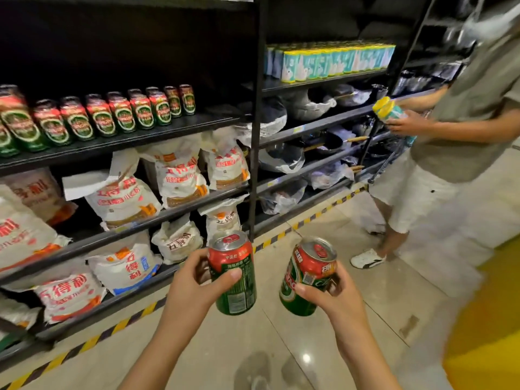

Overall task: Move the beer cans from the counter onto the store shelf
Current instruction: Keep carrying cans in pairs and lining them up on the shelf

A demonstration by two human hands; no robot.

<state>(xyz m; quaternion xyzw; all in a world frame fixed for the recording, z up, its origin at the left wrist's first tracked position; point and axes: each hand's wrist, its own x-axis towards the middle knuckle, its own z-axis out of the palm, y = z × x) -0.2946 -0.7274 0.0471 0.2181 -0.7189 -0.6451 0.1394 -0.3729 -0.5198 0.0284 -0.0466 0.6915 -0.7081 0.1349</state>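
My left hand (194,288) grips a red and green beer can (235,285) upright, thumb across its front. My right hand (334,296) grips a second beer can (305,277), tilted a little to the right. Both cans are held low over the floor, in front of the shelving. On the black store shelf (168,130) at upper left stands a row of several matching beer cans (98,114). The right end of that shelf board is bare.
White flour sacks (180,175) fill the lower shelves. The neighbouring rack holds teal tins (332,61) and wrapped pans (318,144). A person (439,153) stands at right holding a teal and yellow tin (389,109). A yellow-black stripe (281,235) runs along the tiled floor.
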